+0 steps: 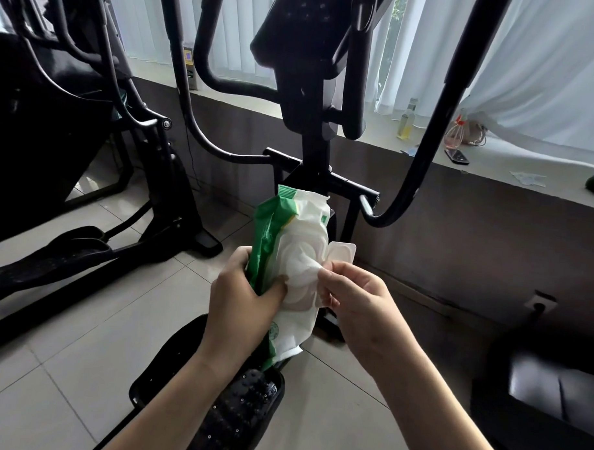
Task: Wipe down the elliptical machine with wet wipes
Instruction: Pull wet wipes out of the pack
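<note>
backlit by curtained window (547, 65) | machine frame silhouetted | floor evenly lit | edges bowed, corners dim

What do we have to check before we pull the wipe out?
1. Pack held steady: left hand grips the wet wipes pack by its side. Ok.
2. Lid out of the way: lid flap stands open to the right. Ok.
3. Wipe caught: right hand pinches the wipe at the opening. Ok.
4. Only one wipe coming: cannot tell.
5. Wipe free of the pack: not ok, not yet out.
6. Something to wipe close by: elliptical machine stands right in front. Ok.
</note>
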